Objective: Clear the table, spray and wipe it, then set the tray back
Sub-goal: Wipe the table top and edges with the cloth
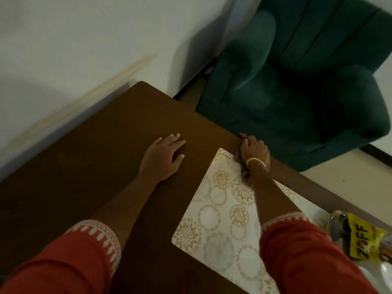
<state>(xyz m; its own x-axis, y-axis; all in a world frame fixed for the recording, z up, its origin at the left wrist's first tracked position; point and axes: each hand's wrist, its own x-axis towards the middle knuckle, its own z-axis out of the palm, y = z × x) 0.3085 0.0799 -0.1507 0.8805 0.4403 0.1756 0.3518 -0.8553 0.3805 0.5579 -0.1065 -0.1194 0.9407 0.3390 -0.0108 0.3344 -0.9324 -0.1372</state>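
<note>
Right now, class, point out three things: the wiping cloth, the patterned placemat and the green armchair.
wiping cloth (241,137), head view, tip beyond the fingers.
patterned placemat (220,215), head view, middle.
green armchair (297,92), head view, seat.

My left hand (164,157) lies flat on the brown table (95,149). My right hand (254,150) grips a cloth (241,154) at the table's edge, the patterned tray (220,219) beneath my right forearm, a green armchair (297,81) beyond.

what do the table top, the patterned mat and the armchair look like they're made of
Table top: looks like wood or a wood laminate, dark brown, smooth and matte; no grain shows in this dim view.
Patterned mat: probably thin plastic or vinyl; flat, rounded corners, printed medallions.
Armchair: teal upholstery, seemingly velvet-like fabric, soft padded channels with a dull sheen.
</note>
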